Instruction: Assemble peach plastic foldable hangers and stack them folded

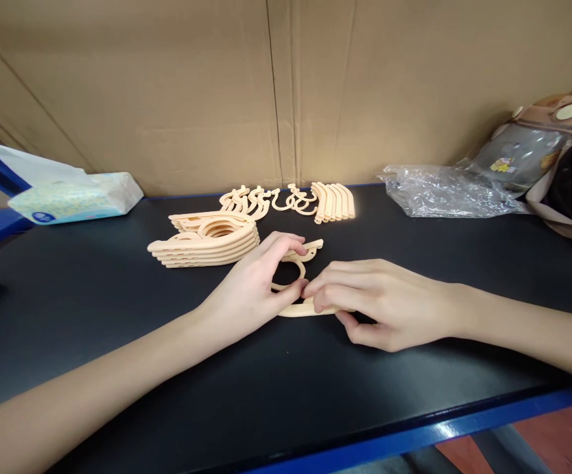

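Observation:
Between my two hands, on or just above the black table, is a cream plastic folding hanger piece [301, 308] with a round opening in its middle. My left hand [260, 273] curls around its ring, thumb and fingers gripping the left side. With fingertips closed on the near arm, my right hand [384, 303] holds the piece from the right, partly hiding it. Left of my left hand lies a neat stack of similar cream hanger bodies [207, 250]. Behind are several loose cream hooks [246, 201] and a row of curved cream arm pieces [335, 201].
A tissue pack [78, 197] lies at the back left. At the back right are a crumpled clear plastic bag [448, 191], a bottle with a brown lid [527, 148] and a dark object with a strap. A cardboard wall [191, 99] stands behind the black table [246, 395].

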`<state>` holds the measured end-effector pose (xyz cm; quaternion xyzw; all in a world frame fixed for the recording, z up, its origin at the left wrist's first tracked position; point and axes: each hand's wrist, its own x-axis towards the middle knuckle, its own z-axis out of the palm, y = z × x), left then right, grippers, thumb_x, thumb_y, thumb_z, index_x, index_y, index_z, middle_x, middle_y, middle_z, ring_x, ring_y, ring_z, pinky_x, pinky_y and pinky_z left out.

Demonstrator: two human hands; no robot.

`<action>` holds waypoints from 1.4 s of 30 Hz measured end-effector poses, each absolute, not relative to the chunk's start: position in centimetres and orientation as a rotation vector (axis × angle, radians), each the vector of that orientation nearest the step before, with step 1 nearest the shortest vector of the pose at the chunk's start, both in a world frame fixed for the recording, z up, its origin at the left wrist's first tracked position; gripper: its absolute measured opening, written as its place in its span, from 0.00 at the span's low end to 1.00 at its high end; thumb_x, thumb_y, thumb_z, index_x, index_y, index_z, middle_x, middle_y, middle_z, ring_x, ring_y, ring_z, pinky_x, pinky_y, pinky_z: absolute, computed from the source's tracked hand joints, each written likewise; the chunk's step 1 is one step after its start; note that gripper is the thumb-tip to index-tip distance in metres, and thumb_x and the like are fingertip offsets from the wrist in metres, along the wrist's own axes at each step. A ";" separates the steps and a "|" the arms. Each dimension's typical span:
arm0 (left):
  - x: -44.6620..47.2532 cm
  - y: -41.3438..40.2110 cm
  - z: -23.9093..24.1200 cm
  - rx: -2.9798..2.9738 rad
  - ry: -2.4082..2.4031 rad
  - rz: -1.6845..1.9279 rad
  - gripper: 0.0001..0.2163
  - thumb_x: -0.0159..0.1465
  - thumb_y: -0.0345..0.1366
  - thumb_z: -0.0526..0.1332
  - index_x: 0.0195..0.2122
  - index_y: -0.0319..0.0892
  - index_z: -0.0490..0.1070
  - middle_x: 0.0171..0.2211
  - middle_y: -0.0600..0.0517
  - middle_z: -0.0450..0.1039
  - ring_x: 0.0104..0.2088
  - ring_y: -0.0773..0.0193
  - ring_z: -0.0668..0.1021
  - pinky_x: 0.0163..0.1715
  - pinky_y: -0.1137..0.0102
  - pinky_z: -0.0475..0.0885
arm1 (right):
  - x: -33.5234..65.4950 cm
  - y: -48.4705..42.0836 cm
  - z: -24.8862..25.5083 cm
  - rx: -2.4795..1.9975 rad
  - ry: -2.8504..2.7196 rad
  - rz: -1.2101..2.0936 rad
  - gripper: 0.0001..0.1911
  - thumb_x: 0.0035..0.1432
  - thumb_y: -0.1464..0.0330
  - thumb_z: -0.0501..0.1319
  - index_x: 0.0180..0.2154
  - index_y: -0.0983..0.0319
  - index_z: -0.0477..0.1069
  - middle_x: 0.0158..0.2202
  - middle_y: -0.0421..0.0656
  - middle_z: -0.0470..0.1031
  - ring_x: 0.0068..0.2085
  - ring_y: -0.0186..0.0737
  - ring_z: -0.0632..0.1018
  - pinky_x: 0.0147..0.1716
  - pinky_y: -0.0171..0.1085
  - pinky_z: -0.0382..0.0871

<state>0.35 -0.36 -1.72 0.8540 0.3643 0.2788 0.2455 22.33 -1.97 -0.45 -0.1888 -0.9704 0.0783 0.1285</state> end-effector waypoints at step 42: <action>0.2 0.2 -1.8 2.543 1.000 0.698 0.16 0.61 0.31 0.58 0.50 0.44 0.63 0.57 0.46 0.63 0.58 0.56 0.67 0.58 0.57 0.63 | 23.6 0.3 -0.6 -1.041 -2.608 -0.139 0.14 0.66 0.61 0.51 0.37 0.63 0.70 0.32 0.44 0.74 0.33 0.40 0.72 0.37 0.40 0.63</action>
